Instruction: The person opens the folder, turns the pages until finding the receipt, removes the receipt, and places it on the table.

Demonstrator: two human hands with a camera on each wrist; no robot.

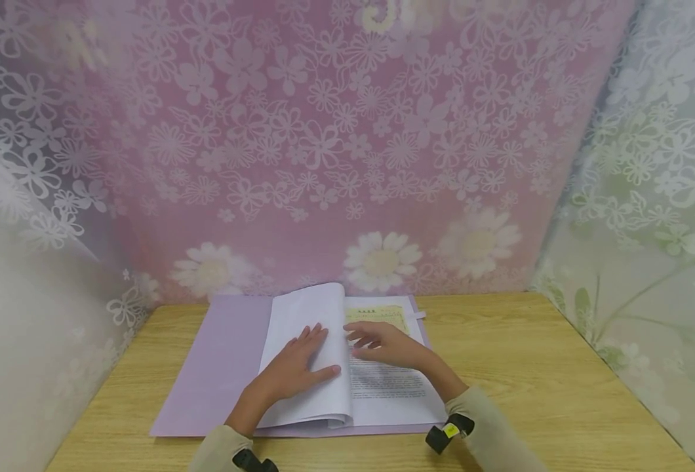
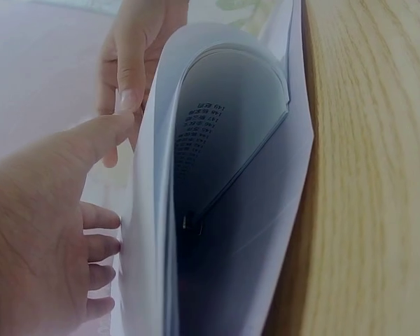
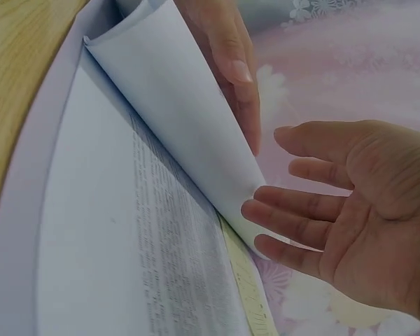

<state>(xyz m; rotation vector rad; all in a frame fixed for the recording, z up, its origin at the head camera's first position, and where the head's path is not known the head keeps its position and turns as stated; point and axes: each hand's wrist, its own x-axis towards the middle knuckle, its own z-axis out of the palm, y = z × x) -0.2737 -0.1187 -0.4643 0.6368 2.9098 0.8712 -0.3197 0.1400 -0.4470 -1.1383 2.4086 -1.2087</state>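
A purple folder (image 1: 206,367) lies spread on the table with white sheets inside. Turned sheets (image 1: 300,308) curve over toward the left, their fold bulging upward near the middle. On these my left hand (image 1: 291,370) rests with its fingers spread and straight. My right hand (image 1: 385,344) hovers beside the fold, fingers loosely extended, the fingertips right at the bent paper in the right wrist view. Below it a printed page (image 1: 389,387) shows, with a yellow note (image 1: 383,318) at its top. In the left wrist view, a small metal fastener (image 2: 189,224) shows inside the curl.
The wooden table (image 1: 501,367) extends on both sides of the folder. Behind it stands a pink flowered curtain (image 1: 347,164), with pale flowered panels at the sides. A small white tab (image 1: 421,315) juts from the folder's right edge.
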